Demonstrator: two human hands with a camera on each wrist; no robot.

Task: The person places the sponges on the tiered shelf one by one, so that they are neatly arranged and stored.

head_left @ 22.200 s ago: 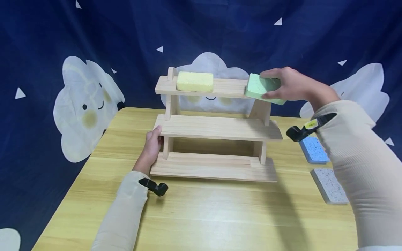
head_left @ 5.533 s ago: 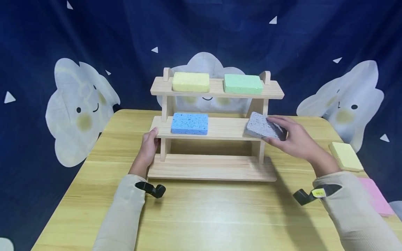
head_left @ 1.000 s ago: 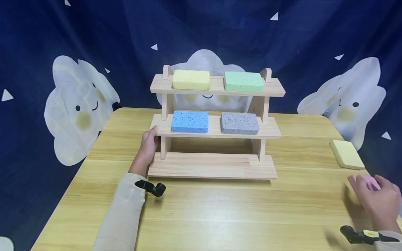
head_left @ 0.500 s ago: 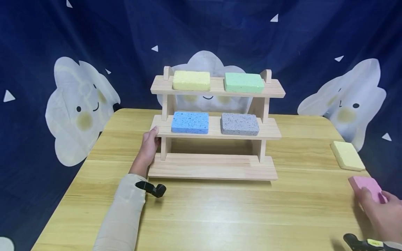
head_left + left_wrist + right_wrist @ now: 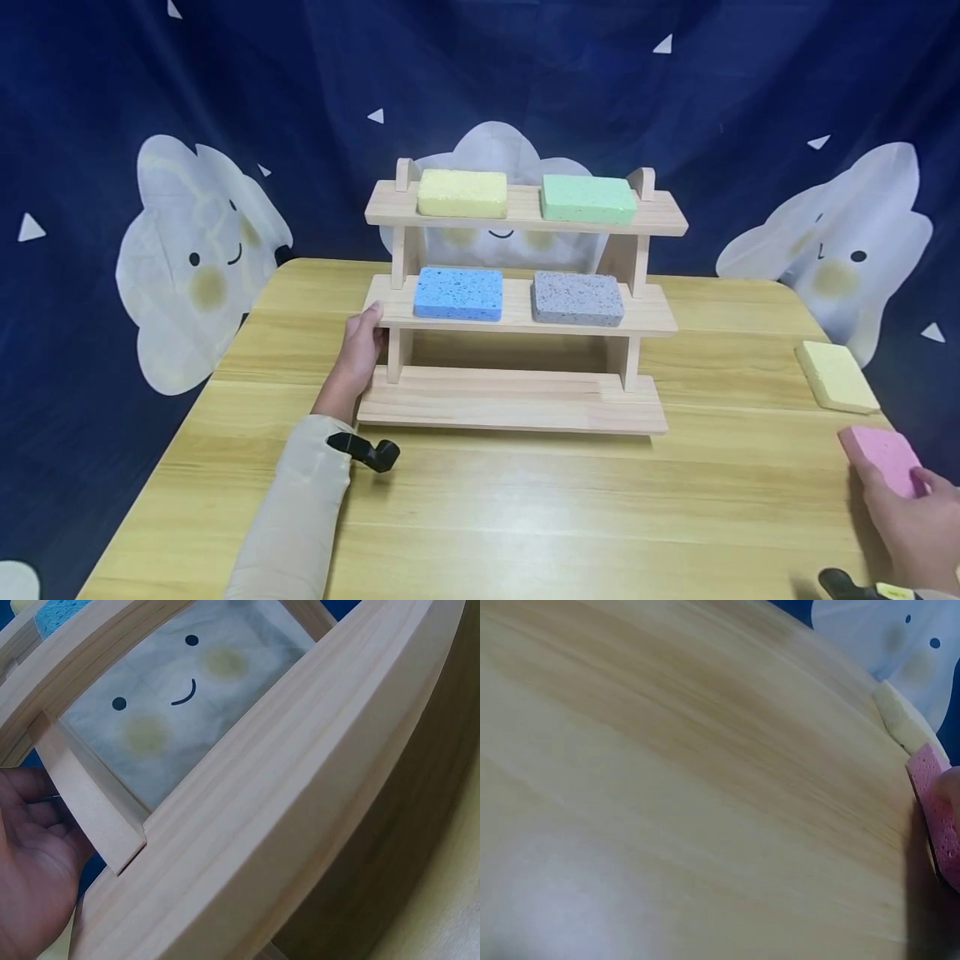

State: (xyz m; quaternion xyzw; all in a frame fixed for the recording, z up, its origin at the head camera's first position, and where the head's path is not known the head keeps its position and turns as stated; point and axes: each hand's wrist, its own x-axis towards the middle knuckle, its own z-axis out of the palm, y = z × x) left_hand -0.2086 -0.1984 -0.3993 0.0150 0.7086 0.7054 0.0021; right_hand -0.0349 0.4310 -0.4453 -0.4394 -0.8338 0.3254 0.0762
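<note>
My left hand (image 5: pixel 358 354) grips the left end of the middle board of a three-tier wooden shelf (image 5: pixel 517 408), thumb on top. In the left wrist view its curled fingers show beside the shelf's upright (image 5: pixel 90 799). At the table's right edge my right hand (image 5: pixel 918 525) holds a pink sponge (image 5: pixel 888 458) by its sides; the right wrist view catches only a bit of that hand at the pink sponge (image 5: pixel 937 817). On the top board lie a yellow sponge (image 5: pixel 462 194) and a green sponge (image 5: pixel 588 199). A blue sponge (image 5: pixel 458 294) and a grey sponge (image 5: pixel 577 298) lie on the middle board.
Beyond the pink sponge, a pale yellow sponge (image 5: pixel 837 377) lies near the right edge of the wooden table (image 5: pixel 570 517). A dark blue curtain (image 5: pixel 315 67) printed with clouds hangs behind the table.
Earlier the green sponge went onto the top board, then blue and grey onto the middle one. Within the last second my right hand shifted slightly down and right with the pink sponge.
</note>
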